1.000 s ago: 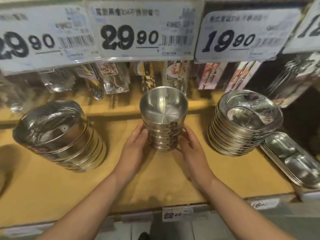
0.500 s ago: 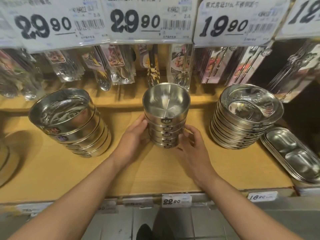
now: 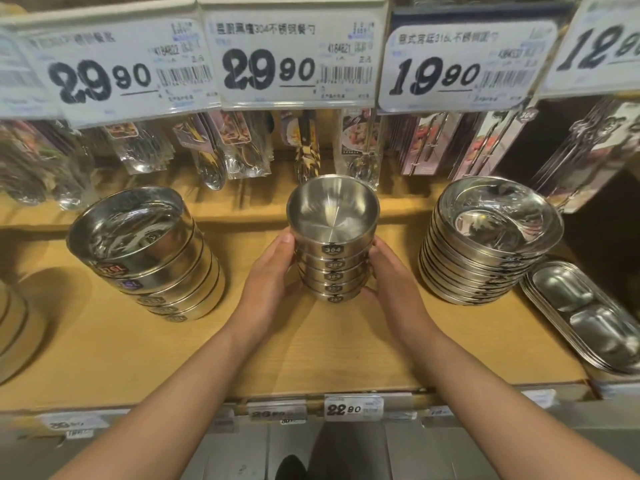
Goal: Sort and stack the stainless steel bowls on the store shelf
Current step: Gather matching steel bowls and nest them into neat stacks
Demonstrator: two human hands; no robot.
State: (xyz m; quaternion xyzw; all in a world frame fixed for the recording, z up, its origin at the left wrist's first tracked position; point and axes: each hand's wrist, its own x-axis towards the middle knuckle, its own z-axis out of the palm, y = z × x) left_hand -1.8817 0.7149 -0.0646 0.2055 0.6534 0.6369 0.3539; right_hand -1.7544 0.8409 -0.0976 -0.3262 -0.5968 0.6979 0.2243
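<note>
A stack of several small steel bowls (image 3: 333,237) with "304" labels stands in the middle of the wooden shelf (image 3: 311,348). My left hand (image 3: 273,271) wraps around the stack's left side and my right hand (image 3: 388,275) around its right side, so both hold it. A leaning stack of larger steel bowls (image 3: 145,251) sits to the left. To the right is a stack of shallow steel dishes (image 3: 485,240).
Divided steel trays (image 3: 585,313) lie at the far right. More steelware shows at the left edge (image 3: 10,327). Packaged cutlery (image 3: 304,147) hangs behind the bowls under large price tags (image 3: 291,57). Small price labels (image 3: 353,407) line the shelf's front edge.
Both hands have closed in tighter around the small bowl stack, the right hand moving in from the front to its side. The view has shifted slightly; the stack stays in the same place.
</note>
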